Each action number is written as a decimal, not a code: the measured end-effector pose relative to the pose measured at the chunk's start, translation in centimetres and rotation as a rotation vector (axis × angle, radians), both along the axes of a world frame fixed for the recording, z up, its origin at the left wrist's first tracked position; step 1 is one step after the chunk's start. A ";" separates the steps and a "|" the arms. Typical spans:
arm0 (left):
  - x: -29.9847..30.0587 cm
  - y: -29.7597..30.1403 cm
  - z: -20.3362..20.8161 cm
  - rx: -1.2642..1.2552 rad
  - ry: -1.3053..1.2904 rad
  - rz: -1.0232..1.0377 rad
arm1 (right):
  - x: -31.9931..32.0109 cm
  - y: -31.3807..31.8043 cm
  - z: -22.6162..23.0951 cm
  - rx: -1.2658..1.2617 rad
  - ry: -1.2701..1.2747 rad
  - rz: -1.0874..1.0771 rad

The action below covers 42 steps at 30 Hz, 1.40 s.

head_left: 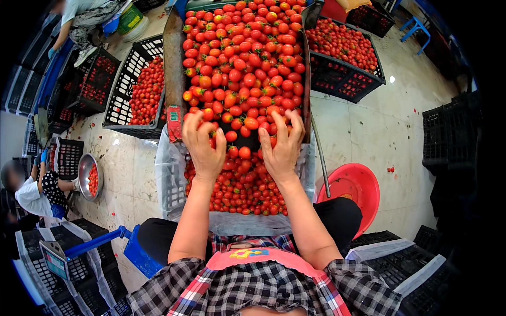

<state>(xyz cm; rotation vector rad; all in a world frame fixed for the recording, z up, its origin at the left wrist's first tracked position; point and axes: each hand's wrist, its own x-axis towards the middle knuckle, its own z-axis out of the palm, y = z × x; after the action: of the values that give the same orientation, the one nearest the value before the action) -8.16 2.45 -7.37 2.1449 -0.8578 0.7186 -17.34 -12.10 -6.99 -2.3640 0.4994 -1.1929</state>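
Note:
Red cherry tomatoes (242,63) cover a long chute with worn metal sides (173,63) that runs away from me. At its near end, my left hand (205,150) rests on the left part of the tomatoes, fingers spread and curved over them. My right hand (283,150) mirrors it on the right, fingers also apart. A few tomatoes lie between the hands, around a dark gap at the chute's lip. Just below stands a crate lined with clear plastic film (167,179), heaped with more cherry tomatoes (247,192).
Black crates of tomatoes stand left (118,105) and right (350,81) of the chute. A red basin (363,184) sits at my right, near a metal rod (320,152). Stacked crates (74,263) and a blue-armed scale display (54,259) are lower left. Two people work at left.

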 end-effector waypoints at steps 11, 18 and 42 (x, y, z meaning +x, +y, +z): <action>0.9 -8.0 2.8 0.341 0.029 -0.024 | -0.2 -0.2 -0.7 0.039 0.027 -0.013; -0.1 -2.5 1.0 0.279 0.014 -0.111 | -0.7 -0.8 -0.7 -0.015 0.095 0.126; 0.2 -4.3 2.4 0.334 0.162 -0.083 | -0.7 -0.6 -0.7 -0.016 0.117 0.081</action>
<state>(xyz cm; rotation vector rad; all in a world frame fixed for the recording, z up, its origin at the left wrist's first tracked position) -7.97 -1.85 -4.94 2.4042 -1.0301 0.3723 -18.04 -12.70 -7.68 -2.4530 0.4289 -1.0315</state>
